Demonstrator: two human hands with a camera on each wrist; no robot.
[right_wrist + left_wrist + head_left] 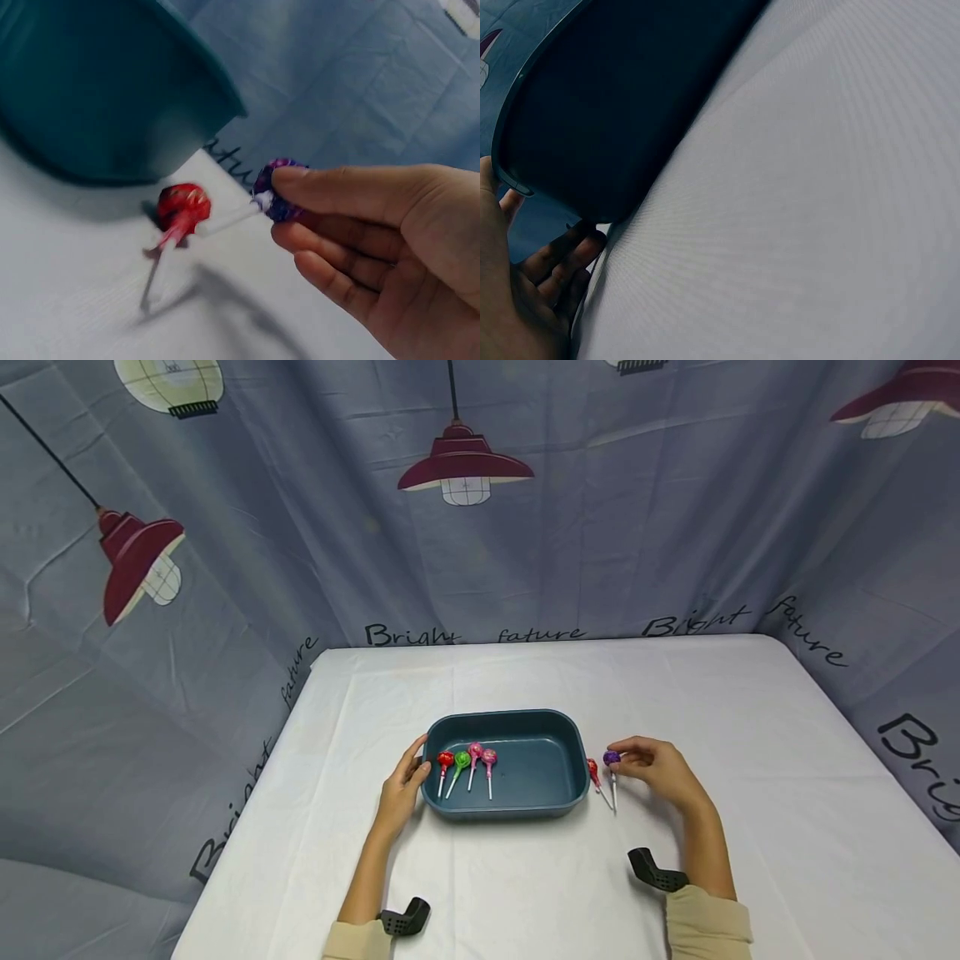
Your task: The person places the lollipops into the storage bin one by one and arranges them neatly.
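A dark blue-green rectangular tray rests on the white table. Inside its left half lie a red lollipop, a green lollipop and two pink lollipops. My left hand grips the tray's left end, thumb at the rim and fingers along the outer wall. Between thumb and fingers my right hand pinches a purple lollipop by its wrapped head, its white stick hanging down in the head view. Just beside the tray's right end, another red lollipop lies on the table.
The white-covered table extends around the tray on every side. Behind it hangs a grey-blue curtain printed with lamps and writing. Each wrist carries a black mount.
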